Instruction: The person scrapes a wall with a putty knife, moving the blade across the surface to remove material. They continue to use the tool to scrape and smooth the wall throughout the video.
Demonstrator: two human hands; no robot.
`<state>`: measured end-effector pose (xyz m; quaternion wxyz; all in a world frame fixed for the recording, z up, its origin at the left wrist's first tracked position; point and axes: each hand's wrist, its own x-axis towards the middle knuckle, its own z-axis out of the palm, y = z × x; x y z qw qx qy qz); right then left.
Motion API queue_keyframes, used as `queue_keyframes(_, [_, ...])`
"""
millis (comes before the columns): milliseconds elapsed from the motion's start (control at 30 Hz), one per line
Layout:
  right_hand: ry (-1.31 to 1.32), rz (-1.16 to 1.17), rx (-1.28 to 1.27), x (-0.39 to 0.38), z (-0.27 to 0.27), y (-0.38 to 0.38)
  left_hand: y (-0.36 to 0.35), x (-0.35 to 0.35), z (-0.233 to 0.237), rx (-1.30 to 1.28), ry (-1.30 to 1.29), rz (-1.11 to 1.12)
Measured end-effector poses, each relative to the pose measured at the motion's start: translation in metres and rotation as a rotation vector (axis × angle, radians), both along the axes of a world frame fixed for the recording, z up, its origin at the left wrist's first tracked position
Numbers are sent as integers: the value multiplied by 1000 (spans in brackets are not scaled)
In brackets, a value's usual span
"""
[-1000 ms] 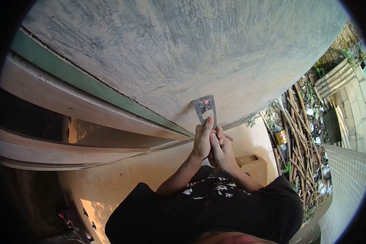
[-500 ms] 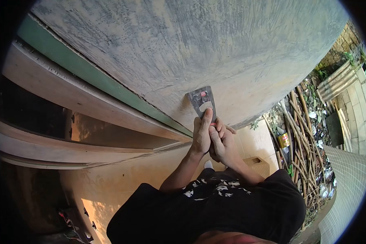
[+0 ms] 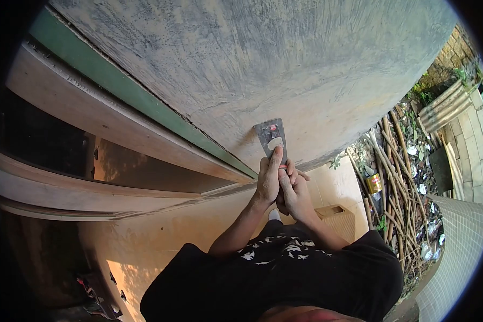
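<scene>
A wide-bladed putty knife (image 3: 271, 133) with a grey, smeared blade points away from me, its edge at the pale scraped wall (image 3: 209, 64). My left hand (image 3: 267, 181) is closed around its handle, with the thumb stretched along the base of the blade. Just to the right, my right hand (image 3: 296, 194) wraps the lower handle, its fingers against the left hand. A bit of red shows on the handle between the fingers, while the rest is covered. Pale dust coats both hands.
Left of the wall runs a green strip (image 3: 118, 102) beside a wooden frame (image 3: 91, 121). A tan perforated box (image 3: 338, 221) stands on the tiled floor (image 3: 166, 231) near my right forearm. Beyond the floor edge lie piled sticks (image 3: 394, 182), litter and a yellow container (image 3: 374, 183).
The putty knife and both hands have shifted slightly down and right in view, a little closer to my body. The grip is the same.
</scene>
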<state>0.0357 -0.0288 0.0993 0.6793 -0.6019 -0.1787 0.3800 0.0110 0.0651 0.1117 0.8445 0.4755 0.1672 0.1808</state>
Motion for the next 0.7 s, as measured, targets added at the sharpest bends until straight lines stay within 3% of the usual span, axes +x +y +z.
queue_keyframes(333, [-61,-95,32,-6,0,3,2,2,-1,4,44,-18])
queue_keyframes(500, [-63,-40,68,1,9,13,11,8,14,9,-35,-48])
queue_keyframes(567, [-180,-113,119,2,0,22,18,7,14,26,-40,-62])
queue_keyframes(700, [-120,-124,95,-2,4,18,15,2,10,-42,-100,-95])
